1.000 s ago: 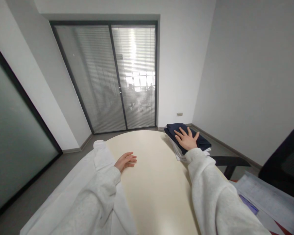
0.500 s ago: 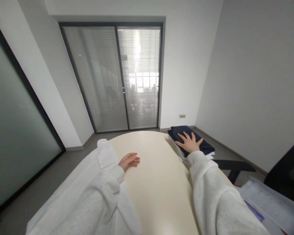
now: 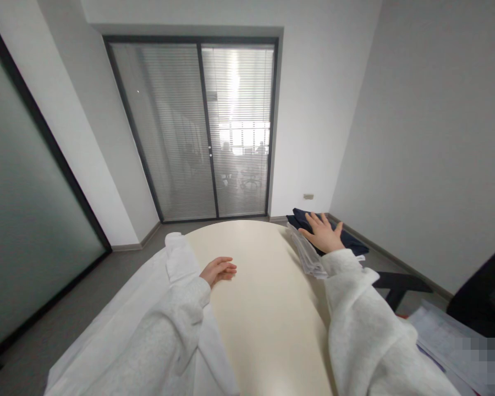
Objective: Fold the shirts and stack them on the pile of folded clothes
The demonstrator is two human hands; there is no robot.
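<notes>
My right hand [image 3: 325, 233], fingers spread, is over a folded navy cloth [image 3: 352, 243] at the table's far right edge; whether the palm presses on it I cannot tell. Beside that hand, on its left, clear plastic bags [image 3: 306, 254] lie partly under the cloth. My left hand [image 3: 219, 270] is near the middle of the table, its fingers loosely stretched out and holding nothing. Under my left forearm, a white cloth [image 3: 136, 297] spreads along the left side of the table, with a folded part at its far end.
The pale rounded table [image 3: 268, 313] stretches out in front of me. To the right are a black chair's armrest [image 3: 402, 282] and plastic-wrapped packages [image 3: 457, 335]. Beyond the table stands a glass door with blinds [image 3: 173, 137], and a wall socket [image 3: 308, 196] is low on the wall.
My right hand and the navy cloth have shifted slightly to the right. More of the plastic bags shows at their left. The left hand stays where it was.
</notes>
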